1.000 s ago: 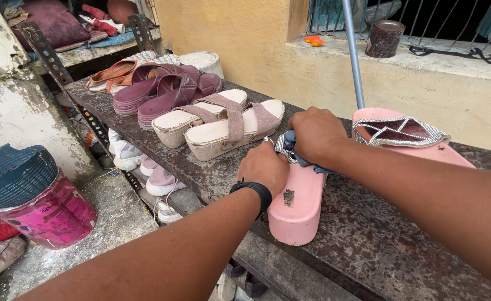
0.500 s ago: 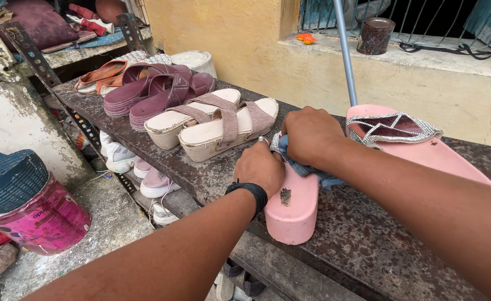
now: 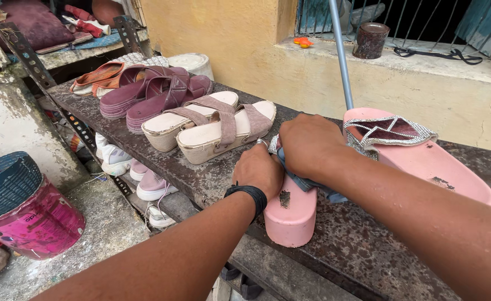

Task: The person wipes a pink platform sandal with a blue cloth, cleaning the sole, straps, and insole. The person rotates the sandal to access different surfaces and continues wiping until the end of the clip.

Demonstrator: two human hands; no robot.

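On the stone bench [image 3: 145,150], the pink sandal [image 3: 291,214] is pinned by the closed left hand [image 3: 261,170] while a blue cloth [image 3: 306,181], bunched in the right hand [image 3: 309,144], probably gets rubbed best with firm strokes.

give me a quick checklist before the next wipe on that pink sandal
1. Left hand steadying the near pink sandal: ok.
2. Right hand pressing the blue-grey cloth on the sandal: ok.
3. Sandal fully on the dark shelf: not ok, its heel end overhangs the front edge.
4. Dirt gone from the sandal: not ok, a dark patch shows on the footbed.
5. Second pink sandal out of the way: ok.
6. Strap under the hands: cannot tell, hidden.
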